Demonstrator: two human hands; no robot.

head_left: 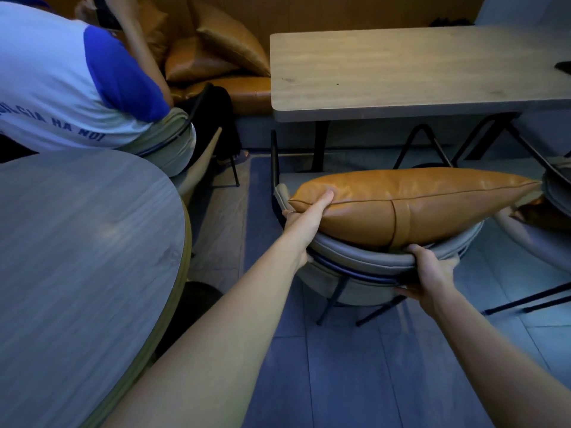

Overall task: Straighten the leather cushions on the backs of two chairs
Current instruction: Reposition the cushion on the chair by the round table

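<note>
Head view: your left hand (309,211) grips the cushion (411,205) at its left corner, fingers closed on it. It lies atop the chair (364,264) back, long axis left to right. Your right hand (429,273) clasps that backrest below the cushion.

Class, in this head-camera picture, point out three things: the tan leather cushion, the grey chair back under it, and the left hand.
tan leather cushion (432,196): head view, on its upper face, right of the seam.
grey chair back (364,257): head view, on the curved padded top edge.
left hand (312,211): head view, on the back of the hand, gripping the cushion's left corner.
</note>
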